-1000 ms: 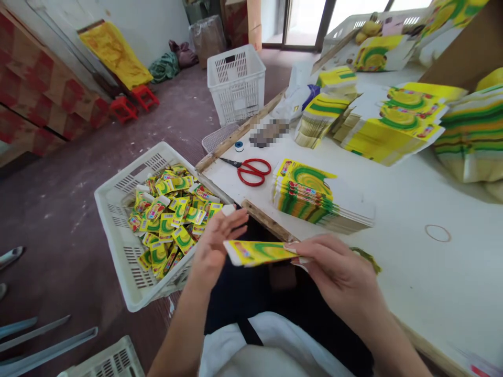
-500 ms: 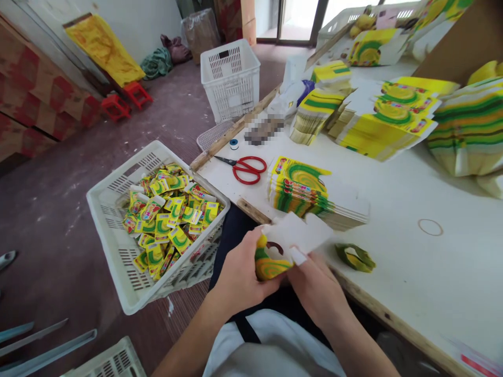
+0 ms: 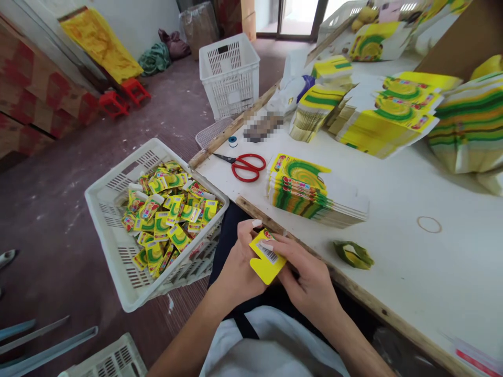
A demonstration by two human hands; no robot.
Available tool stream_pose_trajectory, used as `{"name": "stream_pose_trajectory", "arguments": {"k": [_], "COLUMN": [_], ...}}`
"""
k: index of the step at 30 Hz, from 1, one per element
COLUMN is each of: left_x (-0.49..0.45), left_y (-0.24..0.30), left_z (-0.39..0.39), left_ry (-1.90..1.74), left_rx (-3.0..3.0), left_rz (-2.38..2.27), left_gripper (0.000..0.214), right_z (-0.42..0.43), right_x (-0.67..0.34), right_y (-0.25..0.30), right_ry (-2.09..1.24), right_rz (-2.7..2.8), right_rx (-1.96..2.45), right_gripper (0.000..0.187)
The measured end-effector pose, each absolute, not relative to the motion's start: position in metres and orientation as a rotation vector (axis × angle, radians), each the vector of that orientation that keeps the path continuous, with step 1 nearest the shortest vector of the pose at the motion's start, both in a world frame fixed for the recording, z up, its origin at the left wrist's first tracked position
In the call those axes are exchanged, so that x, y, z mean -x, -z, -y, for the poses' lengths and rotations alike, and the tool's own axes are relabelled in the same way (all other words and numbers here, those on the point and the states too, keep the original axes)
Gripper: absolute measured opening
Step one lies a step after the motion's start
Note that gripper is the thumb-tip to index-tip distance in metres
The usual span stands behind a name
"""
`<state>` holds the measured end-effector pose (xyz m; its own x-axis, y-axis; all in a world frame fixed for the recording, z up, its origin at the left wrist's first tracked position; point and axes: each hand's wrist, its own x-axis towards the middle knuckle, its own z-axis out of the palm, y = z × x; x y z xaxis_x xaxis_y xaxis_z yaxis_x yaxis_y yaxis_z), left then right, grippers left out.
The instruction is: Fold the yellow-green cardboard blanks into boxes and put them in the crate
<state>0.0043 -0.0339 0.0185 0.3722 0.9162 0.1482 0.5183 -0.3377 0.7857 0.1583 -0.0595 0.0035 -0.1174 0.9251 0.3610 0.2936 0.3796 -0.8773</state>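
Note:
Both hands hold a small yellow folded card box (image 3: 267,257) with a barcode over my lap, just below the table's front edge. My left hand (image 3: 238,269) grips it from the left, fingers curled round it. My right hand (image 3: 306,275) pinches it from the right, fingertips on its top face. To the left stands a white plastic crate (image 3: 118,262) filled with several folded yellow-green boxes (image 3: 168,212). On the white table (image 3: 412,262) lies a stack of flat yellow-green card blanks (image 3: 310,191), just above my hands.
Red scissors (image 3: 245,165) lie on the table's left corner. A green-yellow paper band (image 3: 353,255) and a rubber band (image 3: 429,224) lie to the right. Larger stacks of blanks (image 3: 377,115) fill the far table. An empty white crate (image 3: 230,73) and red stools (image 3: 123,97) stand on the floor.
The flat blank that was stretched between my hands has been folded up into a small closed box, now turned barcode side up and held close between both hands.

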Motion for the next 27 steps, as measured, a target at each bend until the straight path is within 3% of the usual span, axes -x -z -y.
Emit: {"name": "stream_pose_trajectory", "arguments": {"k": [2, 4, 6, 9, 14, 23, 27], "left_x": [-0.003, -0.001, 0.002, 0.007, 0.011, 0.006, 0.011], "left_y": [-0.02, -0.023, -0.028, -0.032, -0.037, -0.034, -0.03], "left_z": [0.036, 0.037, 0.038, 0.038, 0.034, 0.028, 0.025], "left_ry": [-0.865, -0.841, -0.751, -0.68, -0.633, -0.6, -0.773], "left_rx": [-1.973, -2.008, -2.054, -2.071, -1.996, -2.168, -1.971], "left_rz": [-1.368, -1.431, -1.385, -1.331, -1.338, -1.317, -1.423], "left_gripper": [0.064, 0.056, 0.048, 0.054, 0.077, 0.072, 0.072], "right_z": [0.057, 0.055, 0.054, 0.052, 0.045, 0.044, 0.044], "right_x": [-0.162, -0.166, -0.169, -0.173, -0.195, -0.176, -0.177], "right_y": [-0.003, -0.003, -0.003, -0.003, -0.009, -0.009, -0.001], "right_ry": [-0.758, -0.752, -0.758, -0.786, -0.959, -0.944, -0.843], "right_rz": [1.553, 1.548, 1.668, 1.872, 2.034, 1.875, 1.868], "right_rx": [1.123, 1.116, 1.08, 1.056, 0.996, 1.055, 1.048], "right_gripper": [0.043, 0.043, 0.049, 0.056, 0.043, 0.032, 0.025]}}
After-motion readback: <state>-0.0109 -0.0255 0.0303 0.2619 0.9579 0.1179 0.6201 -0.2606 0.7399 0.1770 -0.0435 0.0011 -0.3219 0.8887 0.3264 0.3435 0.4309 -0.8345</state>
